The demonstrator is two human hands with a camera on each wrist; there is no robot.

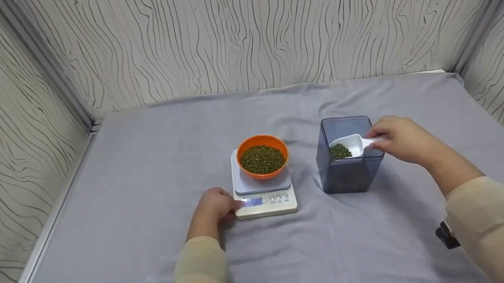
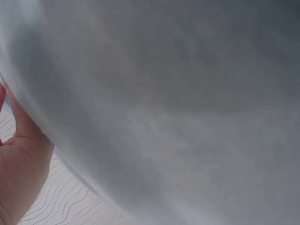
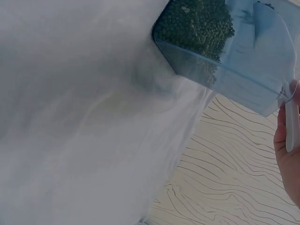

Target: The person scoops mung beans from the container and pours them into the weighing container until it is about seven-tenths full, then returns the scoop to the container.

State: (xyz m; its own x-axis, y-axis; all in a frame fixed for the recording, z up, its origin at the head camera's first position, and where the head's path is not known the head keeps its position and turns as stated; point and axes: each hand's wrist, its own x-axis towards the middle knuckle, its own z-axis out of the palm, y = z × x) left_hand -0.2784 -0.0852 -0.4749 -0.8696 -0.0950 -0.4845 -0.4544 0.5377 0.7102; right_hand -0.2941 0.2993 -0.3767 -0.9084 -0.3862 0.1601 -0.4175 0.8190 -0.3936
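My right hand (image 1: 402,139) pinches the handle of a white scoop (image 1: 356,144), which holds a small heap of green beans (image 1: 340,151). The scoop is at the mouth of a tall, clear bluish container (image 1: 348,179); in the right wrist view, more green beans (image 3: 197,28) show through its wall. Low at the left edge of a white kitchen scale (image 1: 279,207), my left hand (image 1: 215,205) grips the corner, thumb beside the lit display. On the scale's platform stands an orange bowl (image 1: 266,176) with green beans in it.
A grey cloth (image 1: 158,162) with wrinkles covers the table. Behind it and at both sides stand panels (image 1: 233,27) with a wood-grain line pattern, joined by metal posts. The container stands to the right of the scale, with a gap between them.
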